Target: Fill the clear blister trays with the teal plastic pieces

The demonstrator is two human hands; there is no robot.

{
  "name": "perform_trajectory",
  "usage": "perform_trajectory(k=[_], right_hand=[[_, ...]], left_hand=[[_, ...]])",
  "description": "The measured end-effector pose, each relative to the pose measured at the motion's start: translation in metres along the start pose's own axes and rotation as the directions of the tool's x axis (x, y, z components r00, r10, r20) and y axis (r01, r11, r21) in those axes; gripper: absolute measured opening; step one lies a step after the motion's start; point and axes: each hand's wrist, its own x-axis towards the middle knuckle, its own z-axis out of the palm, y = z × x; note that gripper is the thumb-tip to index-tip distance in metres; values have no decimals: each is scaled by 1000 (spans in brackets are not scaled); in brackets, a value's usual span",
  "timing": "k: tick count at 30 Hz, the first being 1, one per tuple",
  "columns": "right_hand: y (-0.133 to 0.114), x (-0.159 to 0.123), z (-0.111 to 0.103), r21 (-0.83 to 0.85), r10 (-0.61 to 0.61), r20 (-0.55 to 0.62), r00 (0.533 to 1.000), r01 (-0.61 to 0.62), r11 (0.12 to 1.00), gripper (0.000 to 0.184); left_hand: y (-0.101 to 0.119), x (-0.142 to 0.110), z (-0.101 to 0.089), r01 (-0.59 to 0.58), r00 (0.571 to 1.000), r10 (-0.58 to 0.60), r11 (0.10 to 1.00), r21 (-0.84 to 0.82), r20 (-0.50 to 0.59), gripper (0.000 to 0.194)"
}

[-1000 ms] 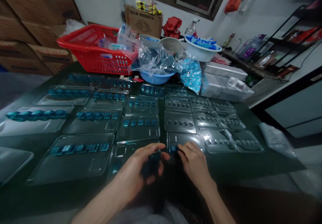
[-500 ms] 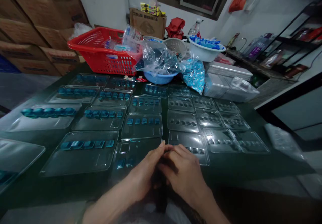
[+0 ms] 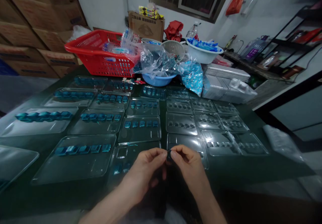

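Close together above the table's near side, my two hands meet at the fingertips. A small dark piece (image 3: 169, 155), too small to name, sits between them. My left hand (image 3: 148, 166) pinches its left side with thumb and forefinger. On the other side my right hand (image 3: 188, 162) pinches it too, fingers curled. Just left of my hands lies a clear plastic tray (image 3: 122, 152) with a couple of blue blocks (image 3: 117, 169) in it, partly covered by my left arm. Behind my right hand is another clear tray (image 3: 184, 140) whose contents are partly hidden.
Rows of clear trays with blue block-shaped pieces (image 3: 83, 149) cover the dark green table (image 3: 226, 173). Along the back stand a red basket (image 3: 100, 61), a blue basin (image 3: 158, 80), a bag of blue bits (image 3: 192, 76) and stacked clear packs (image 3: 227, 86). Cartons (image 3: 45, 15) rise at left.
My hands have drawn slightly apart from their overlapped pose, and the dark piece now shows between the fingertips. The view has shifted a little.
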Motion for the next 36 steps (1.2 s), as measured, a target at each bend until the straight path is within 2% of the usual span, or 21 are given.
perform_trajectory(k=[4,10,12,16,19,23,27,30,33,36], right_hand=[[5,-1,6,25,-9,-121,993,12,1000,14],[2,-8,9,-58,-43,-132,990,36,998,6],[3,-7,9,8,6,-123,992,-6,1000,5],[11,-4,10,204,129,-11,992,-124,971,8],[16,-3,9,233,150,25,988,-151,961,7],[12,-4,6,184,169,20,985,-169,968,9],[1,-5,4,149,191,34,981,-194,970,11],[-6,-5,5,163,206,59,977,-213,963,11],[-9,-5,7,207,204,48,978,-209,956,10],[-9,-5,7,219,219,74,973,-230,948,10]], left_hand=[[-2,4,-1,-61,995,68,993,103,-69,23],[-4,6,1,-128,973,167,965,227,-160,22],[-2,5,2,-148,965,199,952,267,-173,21],[1,3,3,-173,948,247,929,327,-201,21],[1,1,3,-143,965,196,950,276,-174,23],[-3,0,-1,-94,993,106,976,198,-55,31],[-3,-1,-6,-89,996,91,990,111,-10,22],[0,-3,-8,-7,999,6,1000,15,37,15],[2,-4,-9,75,994,-69,995,-68,89,16],[-2,-2,-10,94,990,-80,988,-124,117,19]])
